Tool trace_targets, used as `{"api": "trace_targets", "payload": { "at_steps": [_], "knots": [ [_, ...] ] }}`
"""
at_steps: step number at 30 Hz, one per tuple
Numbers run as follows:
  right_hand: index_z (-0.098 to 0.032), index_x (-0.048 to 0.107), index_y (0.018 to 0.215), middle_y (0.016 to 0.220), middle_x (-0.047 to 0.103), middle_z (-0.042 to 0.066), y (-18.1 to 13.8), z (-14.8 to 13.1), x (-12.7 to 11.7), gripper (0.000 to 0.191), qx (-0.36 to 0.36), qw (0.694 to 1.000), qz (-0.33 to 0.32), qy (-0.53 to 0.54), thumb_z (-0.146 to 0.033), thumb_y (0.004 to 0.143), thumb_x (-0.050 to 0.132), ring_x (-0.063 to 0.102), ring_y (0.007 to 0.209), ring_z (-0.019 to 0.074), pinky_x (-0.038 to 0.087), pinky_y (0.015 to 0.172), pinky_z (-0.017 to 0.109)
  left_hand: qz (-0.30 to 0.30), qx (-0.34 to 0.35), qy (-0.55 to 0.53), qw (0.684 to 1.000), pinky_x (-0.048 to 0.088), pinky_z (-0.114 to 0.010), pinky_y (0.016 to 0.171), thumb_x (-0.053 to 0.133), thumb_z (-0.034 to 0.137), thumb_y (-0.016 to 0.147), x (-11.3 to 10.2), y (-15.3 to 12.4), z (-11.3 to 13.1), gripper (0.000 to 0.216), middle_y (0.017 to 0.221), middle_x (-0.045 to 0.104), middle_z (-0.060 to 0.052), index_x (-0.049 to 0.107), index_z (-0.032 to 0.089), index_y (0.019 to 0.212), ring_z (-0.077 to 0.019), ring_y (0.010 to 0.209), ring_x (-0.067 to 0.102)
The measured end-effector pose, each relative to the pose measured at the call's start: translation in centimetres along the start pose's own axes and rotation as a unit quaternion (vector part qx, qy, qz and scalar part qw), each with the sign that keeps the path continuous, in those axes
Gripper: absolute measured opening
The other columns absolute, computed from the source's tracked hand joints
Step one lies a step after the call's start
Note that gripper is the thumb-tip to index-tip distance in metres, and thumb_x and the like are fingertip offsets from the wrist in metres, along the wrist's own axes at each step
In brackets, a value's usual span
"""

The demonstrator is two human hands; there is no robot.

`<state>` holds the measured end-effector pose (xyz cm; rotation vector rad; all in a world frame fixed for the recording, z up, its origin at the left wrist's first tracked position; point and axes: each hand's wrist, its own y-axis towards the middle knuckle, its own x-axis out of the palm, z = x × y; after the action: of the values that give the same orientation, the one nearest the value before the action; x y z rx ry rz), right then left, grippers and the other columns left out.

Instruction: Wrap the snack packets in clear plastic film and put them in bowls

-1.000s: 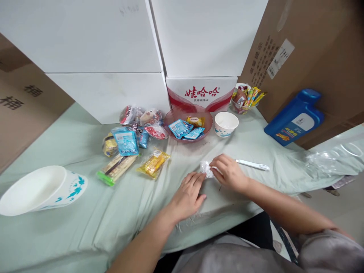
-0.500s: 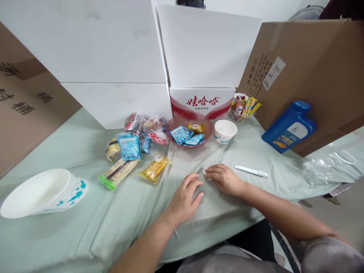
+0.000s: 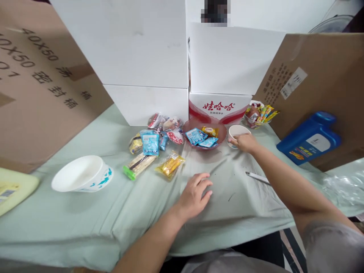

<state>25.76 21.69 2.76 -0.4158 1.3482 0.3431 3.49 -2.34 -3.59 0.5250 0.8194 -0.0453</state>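
My right hand is at the front of a small white paper cup, its fingers curled against the near side; the cup stands on the cloth. My left hand rests on the green tablecloth with fingers spread and nothing in them. Ahead of it, a reddish clear bowl holds blue sachets and a yellow packet. Beside my right forearm lies a slim white utility knife, partly covered by the arm.
Left of the bowl are snack packets and a pile of wrapped items. A large paper tub lies farther left. A blue bottle, a cup of snack sticks, and cardboard boxes stand right and behind.
My right hand has moved forward from the cloth to the small paper cup; the small white piece at its fingertips is out of sight. My left hand has stayed on the cloth. The view has shifted left.
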Motion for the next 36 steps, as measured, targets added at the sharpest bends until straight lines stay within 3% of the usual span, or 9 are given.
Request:
{"api": "trace_targets", "payload": {
  "at_steps": [6,11,14,17,21,23,29,33,36],
  "knots": [
    [-0.013,0.07,0.11,0.108,0.072,0.021,0.0,-0.2,0.2,0.052,0.018,0.999,-0.033,-0.027,-0.056,0.093,0.045,0.066,0.103,0.0326,0.043,0.087,0.042,0.205,-0.18,0.21,0.939,0.025,-0.068,0.107,0.06,0.027,0.084,-3.0,0.4,-3.3,0.039,0.142,0.046,-0.017,0.058,0.021,0.122,-0.0436,0.139,0.03],
    [-0.013,0.071,0.107,0.103,0.073,0.02,-0.2,-0.2,0.4,0.047,0.011,1.0,-0.012,-0.022,-0.051,0.093,0.047,0.066,0.102,0.0317,0.043,0.089,0.042,0.181,-0.316,0.249,0.898,0.035,-0.065,0.1,0.05,0.035,0.09,-3.3,0.6,-5.9,0.059,0.133,0.053,-0.029,0.04,0.007,0.141,-0.044,0.128,0.046],
    [-0.015,0.066,0.118,0.122,0.066,0.018,-1.1,0.1,0.7,0.044,-0.009,1.0,0.015,-0.009,-0.046,0.091,0.053,0.058,0.117,0.0312,0.041,0.096,0.043,0.13,-0.351,0.281,0.884,0.043,-0.057,0.094,0.051,0.03,0.089,-3.5,0.8,-6.3,0.054,0.113,0.064,-0.025,0.047,0.003,0.135,-0.0397,0.11,0.058],
    [-0.016,0.061,0.125,0.14,0.053,0.015,-3.7,0.7,1.3,0.044,-0.043,0.987,0.147,0.043,-0.042,0.089,0.058,0.043,0.132,0.0301,0.035,0.106,0.043,0.13,-0.274,0.269,0.914,0.048,-0.05,0.089,0.062,0.029,0.083,-3.6,0.9,-5.6,0.039,0.102,0.067,-0.016,0.062,0.011,0.118,-0.0343,0.1,0.061],
    [-0.017,0.066,0.111,0.124,0.063,0.015,-9.1,1.2,3.4,0.032,-0.081,0.94,0.307,0.129,-0.04,0.092,0.053,0.053,0.117,0.0303,0.042,0.099,0.046,0.213,-0.037,0.222,0.951,0.048,-0.042,0.092,0.065,0.023,0.085,-2.1,0.7,-3.0,0.029,0.101,0.066,-0.011,0.063,0.018,0.114,-0.0266,0.098,0.059],
    [-0.018,0.067,0.109,0.118,0.065,0.015,-11.9,1.4,4.9,0.031,-0.077,0.948,0.279,0.133,-0.04,0.092,0.054,0.057,0.11,0.0307,0.044,0.093,0.048,0.194,0.041,0.214,0.957,0.048,-0.042,0.093,0.063,0.018,0.086,-0.7,0.6,-1.2,0.032,0.103,0.065,-0.01,0.061,0.02,0.118,-0.0259,0.1,0.058],
    [-0.018,0.067,0.111,0.104,0.066,0.014,-16.4,1.8,8.3,0.028,-0.061,0.975,0.143,0.159,-0.03,0.092,0.05,0.06,0.096,0.0288,0.05,0.084,0.046,0.006,0.175,0.066,0.982,0.052,-0.042,0.093,0.066,0.023,0.086,0.9,0.1,1.5,0.038,0.116,0.062,-0.01,0.056,0.018,0.122,-0.0256,0.108,0.057],
    [-0.019,0.065,0.109,0.099,0.065,0.012,-16.8,0.1,6.8,0.027,-0.075,0.96,0.151,0.224,-0.023,0.096,0.042,0.063,0.089,0.0244,0.054,0.081,0.042,0.039,0.12,-0.023,0.992,0.054,-0.037,0.093,0.063,0.019,0.087,-0.4,0.1,0.7,0.034,0.119,0.057,-0.011,0.054,0.019,0.12,-0.0218,0.109,0.058],
    [-0.021,0.06,0.117,0.104,0.062,0.01,-17.3,-3.1,4.2,0.027,-0.144,0.932,0.155,0.295,-0.022,0.098,0.041,0.065,0.09,0.0202,0.055,0.079,0.035,0.005,0.066,-0.027,0.997,0.054,-0.04,0.091,0.07,0.021,0.082,-0.7,0.3,0.0,0.036,0.112,0.06,-0.009,0.056,0.02,0.116,-0.0233,0.105,0.059]
  ]
}}
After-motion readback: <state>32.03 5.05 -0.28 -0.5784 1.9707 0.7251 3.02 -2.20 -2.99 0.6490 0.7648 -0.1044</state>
